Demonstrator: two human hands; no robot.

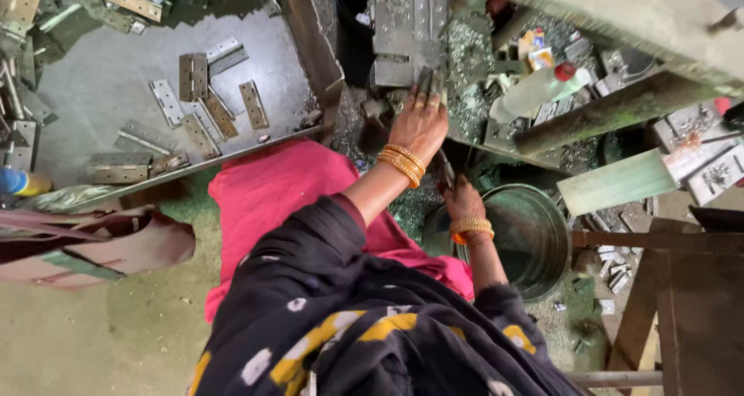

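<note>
The left hand presses its narrowed fingers flat on a metal hinge plate just ahead of them. The right hand, above the steel bucket, grips a thin dark tool, fingers closed. Judged a positioning step, it calls for steady holding.

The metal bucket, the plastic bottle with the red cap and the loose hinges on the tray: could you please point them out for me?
Metal bucket point(542, 268): head view, on its inner wall at the right.
Plastic bottle point(535, 91): head view, on its pale body.
Loose hinges point(193, 77): head view, on the folded hinge near the tray's middle.
</note>
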